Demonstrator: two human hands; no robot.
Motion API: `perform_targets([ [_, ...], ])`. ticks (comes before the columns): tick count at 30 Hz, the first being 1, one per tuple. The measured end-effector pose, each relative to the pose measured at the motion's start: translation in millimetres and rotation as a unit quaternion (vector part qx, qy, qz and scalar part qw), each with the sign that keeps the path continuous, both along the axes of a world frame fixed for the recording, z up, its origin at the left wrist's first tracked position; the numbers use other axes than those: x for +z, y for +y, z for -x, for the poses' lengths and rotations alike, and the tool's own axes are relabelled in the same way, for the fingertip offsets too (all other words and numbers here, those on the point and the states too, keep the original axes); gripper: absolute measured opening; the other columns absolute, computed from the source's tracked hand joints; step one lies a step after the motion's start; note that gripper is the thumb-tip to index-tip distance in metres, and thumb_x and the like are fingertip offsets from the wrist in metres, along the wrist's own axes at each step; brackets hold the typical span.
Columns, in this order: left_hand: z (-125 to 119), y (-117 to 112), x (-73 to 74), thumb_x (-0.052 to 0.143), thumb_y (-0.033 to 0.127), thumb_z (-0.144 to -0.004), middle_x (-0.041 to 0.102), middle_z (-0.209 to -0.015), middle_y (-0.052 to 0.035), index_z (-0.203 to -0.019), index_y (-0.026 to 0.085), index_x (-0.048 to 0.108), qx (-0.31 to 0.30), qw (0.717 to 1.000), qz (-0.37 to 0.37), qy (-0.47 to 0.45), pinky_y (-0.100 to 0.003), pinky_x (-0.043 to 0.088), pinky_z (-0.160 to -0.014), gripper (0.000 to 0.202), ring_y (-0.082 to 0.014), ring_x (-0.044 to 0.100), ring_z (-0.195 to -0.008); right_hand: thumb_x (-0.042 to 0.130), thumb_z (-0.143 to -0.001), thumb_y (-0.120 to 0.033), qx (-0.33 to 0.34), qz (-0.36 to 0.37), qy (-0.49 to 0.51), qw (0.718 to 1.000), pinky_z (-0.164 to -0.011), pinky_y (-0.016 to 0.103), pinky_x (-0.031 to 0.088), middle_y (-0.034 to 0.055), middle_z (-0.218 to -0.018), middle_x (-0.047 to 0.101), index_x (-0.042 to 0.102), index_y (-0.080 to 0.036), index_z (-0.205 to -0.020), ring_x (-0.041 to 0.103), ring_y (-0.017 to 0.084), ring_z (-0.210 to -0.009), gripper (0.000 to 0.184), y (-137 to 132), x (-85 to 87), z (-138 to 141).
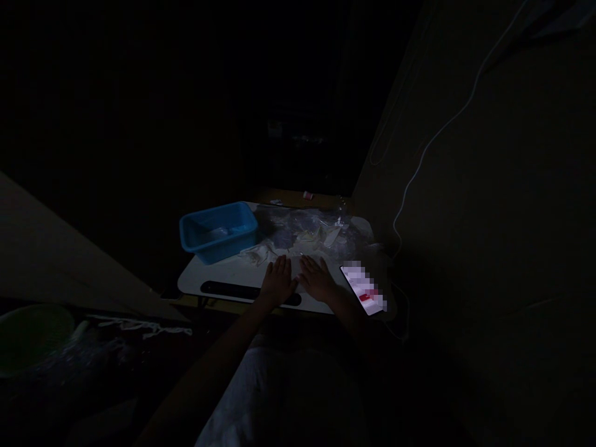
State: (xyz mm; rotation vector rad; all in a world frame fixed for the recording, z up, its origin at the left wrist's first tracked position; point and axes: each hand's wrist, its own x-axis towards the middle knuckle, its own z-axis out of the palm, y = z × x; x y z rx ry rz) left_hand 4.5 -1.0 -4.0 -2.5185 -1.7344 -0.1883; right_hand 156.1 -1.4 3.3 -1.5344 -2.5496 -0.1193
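In dim light, my left hand [278, 281] lies flat, palm down, on the white table [223, 273]. Beside it my right hand [316, 279] rests the same way, fingers stretched forward and thumbs close together. What may lie under the palms is too dark to make out. Just beyond the fingertips are crumpled whitish pieces [261, 253] and a spread of clear plastic [284, 226]. A phone [361, 288] with a lit screen lies to the right of my right hand.
A blue plastic basin [228, 248] stands at the table's back left. A dark slot [228, 290] runs along the front edge. On the right, a white cable [431, 143] hangs down the wall. A green basket [35, 335] sits low on the left.
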Motion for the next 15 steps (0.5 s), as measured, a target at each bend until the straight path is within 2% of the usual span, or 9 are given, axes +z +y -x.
perform_targets([
  [8, 0, 0, -1.6, 0.024, 0.046, -0.085, 0.025, -0.138, -0.0171, -0.131, 0.005, 0.028, 0.001, 1.000, -0.004, 0.003, -0.042, 0.019, -0.102, 0.062, -0.0266, 0.020, -0.128, 0.019, -0.089, -0.038, -0.076, -0.003, 0.008, 0.997, -0.102, 0.047, 0.013, 0.0108, -0.138, 0.026, 0.029, -0.011, -0.131, 0.021, 0.020, -0.128, 0.051, 3, -5.4, -12],
  [15, 2, 1, -5.3, 0.025, 0.045, -0.085, 0.025, -0.138, -0.0167, -0.131, 0.005, 0.026, -0.004, 1.000, -0.018, -0.022, -0.042, 0.020, -0.101, 0.061, -0.0264, 0.020, -0.128, 0.018, -0.089, -0.038, -0.077, -0.016, 0.017, 0.997, -0.102, 0.044, 0.012, 0.0102, -0.138, 0.026, 0.031, -0.012, -0.130, 0.021, 0.019, -0.128, 0.051, 3, -8.6, -12],
])
